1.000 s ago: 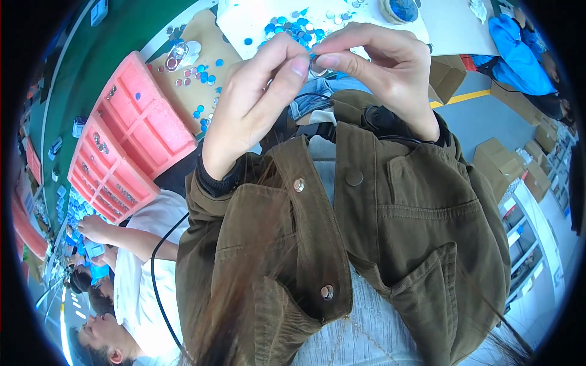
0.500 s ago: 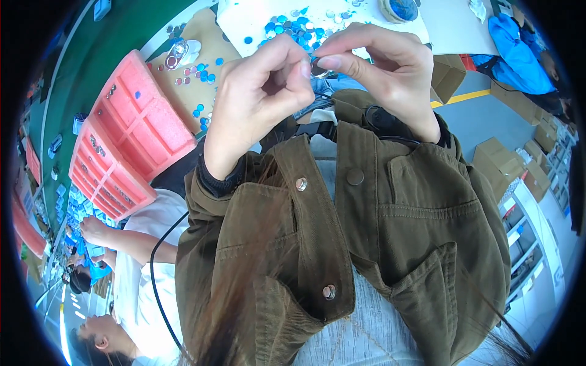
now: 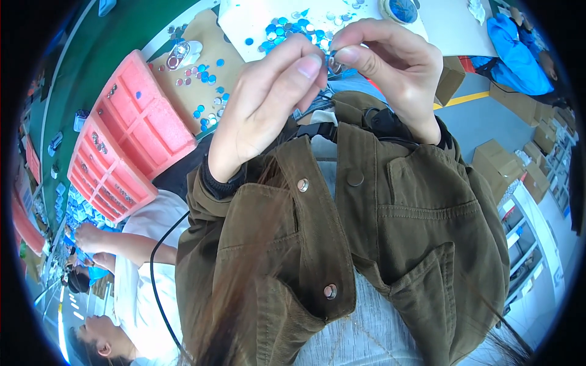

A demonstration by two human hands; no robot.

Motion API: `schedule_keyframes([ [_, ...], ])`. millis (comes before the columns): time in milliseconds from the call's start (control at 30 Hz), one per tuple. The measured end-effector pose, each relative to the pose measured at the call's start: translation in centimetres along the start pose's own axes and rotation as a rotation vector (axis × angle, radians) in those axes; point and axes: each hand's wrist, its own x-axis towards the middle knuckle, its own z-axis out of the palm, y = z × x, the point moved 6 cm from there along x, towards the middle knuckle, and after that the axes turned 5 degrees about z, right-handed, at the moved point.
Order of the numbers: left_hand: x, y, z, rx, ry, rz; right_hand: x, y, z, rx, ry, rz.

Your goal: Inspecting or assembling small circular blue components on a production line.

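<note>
Grip of right hand (image 3: 404, 70) pinches small shiny round piece (image 3: 334, 64); left hand (image 3: 268, 91), cannot tell; blue discs (image 3: 279, 29) lie toward near edge of desk (image 3: 452, 33).

The right grip (image 3: 400, 70) hides most of the small piece (image 3: 333, 64) at its fingertips; whether the left grip (image 3: 262, 100) touches it cannot be told. Beyond the grips, the picture's top edge cuts the table (image 3: 448, 30) and bowl (image 3: 385, 10). Leftward, the tray's (image 3: 183, 137) bits (image 3: 98, 144) are too tiny to identify.
</note>
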Motion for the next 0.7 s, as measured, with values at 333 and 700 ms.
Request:
schedule_keyframes([
  [333,-0.2,0.0,0.8,-0.115,-0.017,-0.066,-0.2,-0.2,0.2,-0.054,-0.02,0.005],
  [700,0.6,-4.2,-0.4,0.203,0.033,-0.231,0.2,-2.9,0.5,-0.118,0.257,-0.135],
])
